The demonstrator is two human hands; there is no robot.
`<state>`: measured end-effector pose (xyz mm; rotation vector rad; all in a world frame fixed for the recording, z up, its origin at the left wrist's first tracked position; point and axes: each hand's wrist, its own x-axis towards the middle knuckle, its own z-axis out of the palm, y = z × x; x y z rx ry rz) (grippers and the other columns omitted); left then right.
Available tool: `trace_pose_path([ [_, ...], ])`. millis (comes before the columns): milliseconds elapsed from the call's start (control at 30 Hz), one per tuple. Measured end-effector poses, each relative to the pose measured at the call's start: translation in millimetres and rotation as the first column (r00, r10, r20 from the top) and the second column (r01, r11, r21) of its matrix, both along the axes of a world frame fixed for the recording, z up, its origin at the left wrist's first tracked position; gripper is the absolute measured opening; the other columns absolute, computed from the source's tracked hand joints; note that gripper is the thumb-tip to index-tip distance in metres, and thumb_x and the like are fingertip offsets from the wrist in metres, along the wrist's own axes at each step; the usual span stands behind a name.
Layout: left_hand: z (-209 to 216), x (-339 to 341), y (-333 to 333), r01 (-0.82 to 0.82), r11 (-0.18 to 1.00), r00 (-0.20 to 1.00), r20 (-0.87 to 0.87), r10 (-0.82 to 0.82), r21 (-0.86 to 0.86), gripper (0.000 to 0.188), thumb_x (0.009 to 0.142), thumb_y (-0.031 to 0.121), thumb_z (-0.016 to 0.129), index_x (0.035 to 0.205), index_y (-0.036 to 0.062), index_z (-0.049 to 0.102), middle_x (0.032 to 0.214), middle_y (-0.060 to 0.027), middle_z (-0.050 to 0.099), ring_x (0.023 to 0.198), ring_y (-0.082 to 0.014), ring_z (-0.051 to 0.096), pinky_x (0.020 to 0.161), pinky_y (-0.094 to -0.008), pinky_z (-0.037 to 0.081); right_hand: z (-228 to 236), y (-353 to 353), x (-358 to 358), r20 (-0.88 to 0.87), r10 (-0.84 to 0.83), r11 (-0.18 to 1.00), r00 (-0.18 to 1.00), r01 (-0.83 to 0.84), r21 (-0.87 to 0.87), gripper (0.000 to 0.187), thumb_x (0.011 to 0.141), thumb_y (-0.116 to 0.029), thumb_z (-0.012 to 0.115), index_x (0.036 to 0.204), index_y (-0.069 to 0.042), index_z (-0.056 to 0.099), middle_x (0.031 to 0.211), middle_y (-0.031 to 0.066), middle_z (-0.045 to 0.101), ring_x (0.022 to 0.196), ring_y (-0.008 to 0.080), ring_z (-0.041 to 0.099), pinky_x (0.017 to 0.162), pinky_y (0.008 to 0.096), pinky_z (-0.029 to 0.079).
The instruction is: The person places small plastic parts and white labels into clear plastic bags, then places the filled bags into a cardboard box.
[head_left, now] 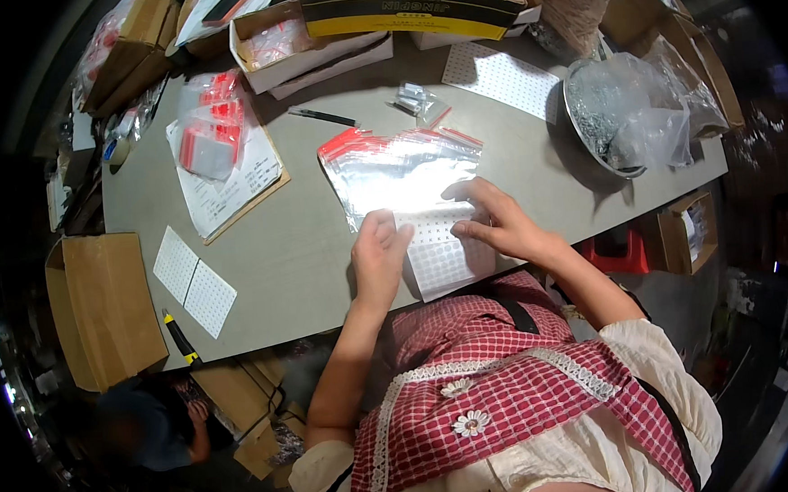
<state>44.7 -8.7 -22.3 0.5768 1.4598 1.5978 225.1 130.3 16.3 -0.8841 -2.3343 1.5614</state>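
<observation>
A white sheet of round labels with small printed marks [444, 259] lies at the near edge of the table in front of me, its lower end hanging past the edge. My left hand [379, 260] is closed on the sheet's left side, thumb on top and fingers curled. My right hand [506, 226] arches over the right side, thumb tip touching the labels. Its index finger reaches out over the bags, with a gap between it and the thumb. Just beyond the sheet, clear zip bags with red strips [389, 170] are fanned in an overlapping row, shining with glare.
Farther off are a black pen [325, 117] and a small bag of parts [419, 102]. A clipboard [272, 177] bears red-striped bags. Label sheets [210, 299] and a cutter knife [180, 338] lie left. A metal bowl [576, 127] stands right; boxes [411, 10] line the back.
</observation>
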Motion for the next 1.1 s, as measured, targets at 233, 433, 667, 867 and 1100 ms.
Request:
trace_pose_path([
  [233,5,-9,-2,0.281,0.959,0.953,0.134,-0.273,-0.045,0.021,0.09,0.003,0.075,0.108,-0.0031,0.067,0.096,-0.005,0.07,0.09,-0.0101,0.066,0.078,-0.0239,0.052,2,-8,19,-0.073,-0.208,0.882,0.975,0.155,-0.446,0.027,0.09,-0.011,0.076,0.112,-0.004,0.063,0.103,0.0067,0.068,0.089,0.013,0.063,0.077,0.0283,0.051],
  [433,12,-7,-3,0.302,0.951,0.95,0.105,-0.295,-0.064,0.022,0.093,0.006,0.072,0.113,-0.004,0.073,0.093,-0.0015,0.07,0.086,-0.0076,0.063,0.075,-0.0218,0.049,22,-8,31,-0.027,-0.243,0.856,0.97,0.201,-0.477,0.016,0.09,-0.014,0.078,0.094,-0.001,0.069,0.082,0.0007,0.069,0.076,0.0056,0.062,0.066,0.0222,0.048],
  [667,5,-9,-6,0.264,0.965,0.952,0.163,-0.261,0.002,0.021,0.095,0.009,0.072,0.111,-0.0046,0.071,0.093,-0.0018,0.071,0.082,-0.0059,0.062,0.075,-0.0203,0.048,8,-19,30,-0.031,-0.242,0.874,0.97,0.204,-0.44,0.021,0.096,-0.022,0.072,0.092,-0.001,0.069,0.079,0.0017,0.069,0.075,0.0075,0.062,0.065,0.0252,0.048],
  [867,-7,4,-9,0.107,0.992,0.94,-0.319,-0.122,-0.064,0.016,0.092,0.005,0.074,0.106,-0.0035,0.074,0.087,0.0011,0.07,0.079,-0.0064,0.061,0.072,-0.0219,0.049,-5,-13,20,0.014,-0.009,0.956,1.0,0.005,0.293,0.019,0.088,-0.012,0.069,0.104,-0.002,0.062,0.096,0.0147,0.064,0.091,0.0311,0.064,0.078,0.0398,0.053],
  [1100,-11,5,-11,0.114,0.992,0.869,-0.478,-0.127,-0.056,0.016,0.09,0.008,0.075,0.103,-0.0015,0.075,0.086,-0.0042,0.072,0.077,-0.0096,0.062,0.07,-0.025,0.05,-10,-19,15,0.029,0.062,0.865,0.998,-0.068,0.497,0.025,0.08,-0.003,0.066,0.104,-0.003,0.058,0.099,0.0173,0.062,0.1,0.0382,0.061,0.085,0.0465,0.051],
])
